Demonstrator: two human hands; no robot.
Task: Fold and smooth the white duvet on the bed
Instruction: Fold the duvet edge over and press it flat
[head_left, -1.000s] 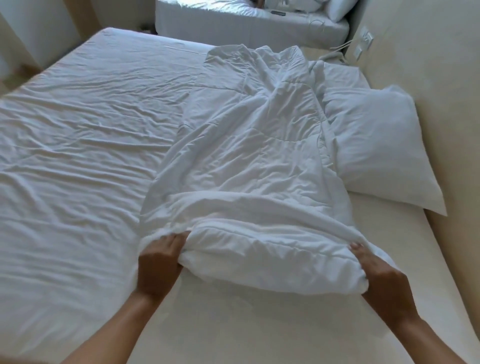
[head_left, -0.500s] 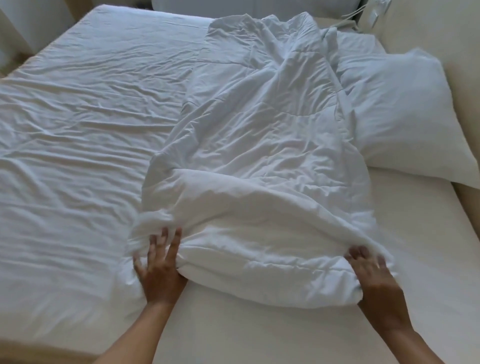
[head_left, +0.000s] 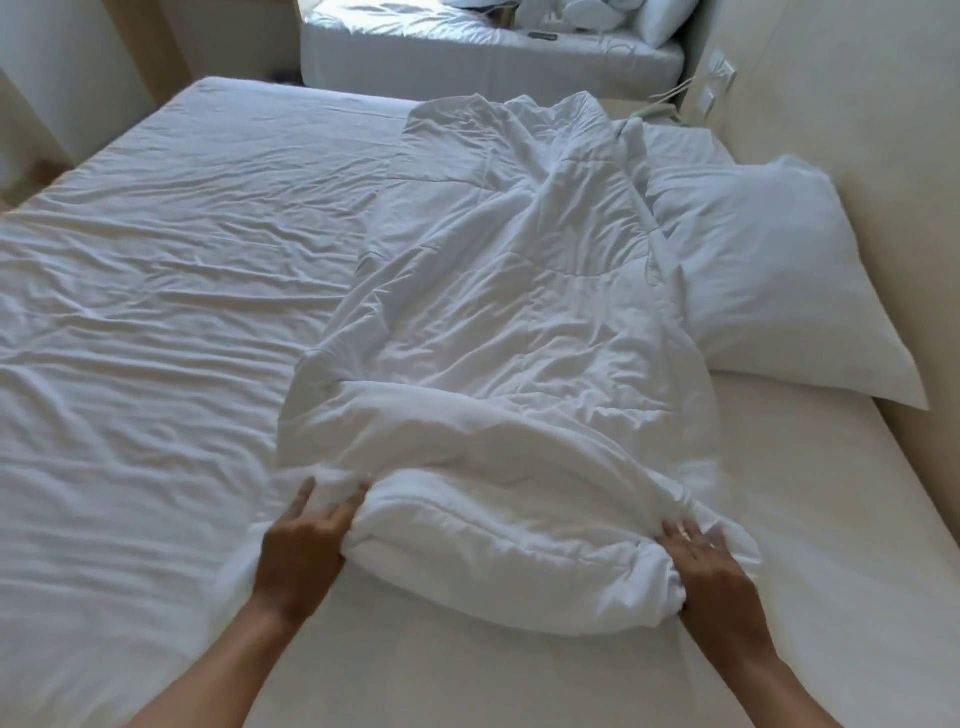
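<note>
The white duvet (head_left: 498, 322) lies as a long crumpled band down the middle of the bed (head_left: 156, 322), its near end rolled into a thick fold. My left hand (head_left: 304, 551) grips the left corner of that near fold, fingers pushed into the cloth. At the right corner, my right hand (head_left: 711, 577) holds the fold with fingers curled over the fabric. Both forearms reach in from the bottom edge.
A white pillow (head_left: 779, 280) lies to the right of the duvet against the beige headboard wall (head_left: 857, 130). A wrinkled white sheet covers the bed's left side. A second bed (head_left: 493, 57) stands beyond. Wall switches (head_left: 719, 78) with a cable sit at the upper right.
My left hand went from fingers spread flat on the cloth to gripping the fold's corner. The near end of the duvet is bunched up a little tighter, and the camera has tilted up.
</note>
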